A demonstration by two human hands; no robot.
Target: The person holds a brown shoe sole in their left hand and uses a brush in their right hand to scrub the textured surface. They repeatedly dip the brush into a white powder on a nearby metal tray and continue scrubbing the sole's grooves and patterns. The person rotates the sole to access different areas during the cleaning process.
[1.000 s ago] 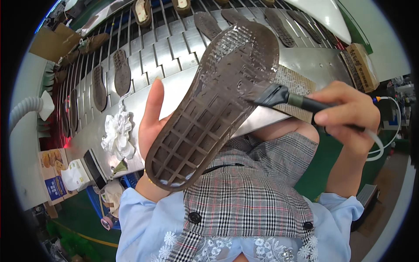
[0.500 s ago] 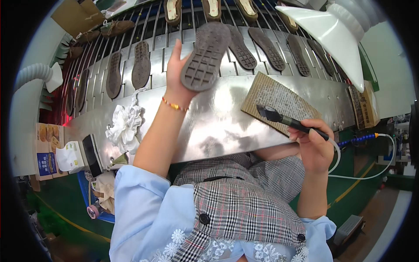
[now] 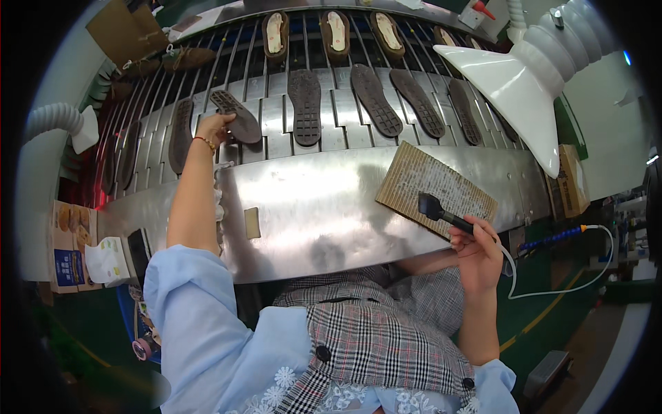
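My left hand point(image 3: 216, 130) grips one end of a dark brown shoe sole point(image 3: 240, 119), which is tilted just above the slatted metal conveyor point(image 3: 274, 143). Other soles lie along the conveyor, one tread-up sole point(image 3: 305, 107) being the closest on the right. In my right hand point(image 3: 477, 257) is a black-handled brush point(image 3: 441, 211) with a wide dark head and a pale hose point(image 3: 512, 272) running from its back end. The brush head hovers over, or touches, a ribbed tan board point(image 3: 438, 183) with a whitish, worn surface; I cannot tell which.
Shoe uppers with light insoles point(image 3: 336, 32) stand along the conveyor's far side. A white hood point(image 3: 507, 83) hangs at the right, a smaller nozzle point(image 3: 84, 130) at the left. A small beige block point(image 3: 252, 223) lies on the metal table point(image 3: 310, 228), beside a mostly hidden white cloth.
The sole my left hand held up has been laid on the conveyor. That hand has moved left and taken hold of another sole. The brush has come slightly down and left.
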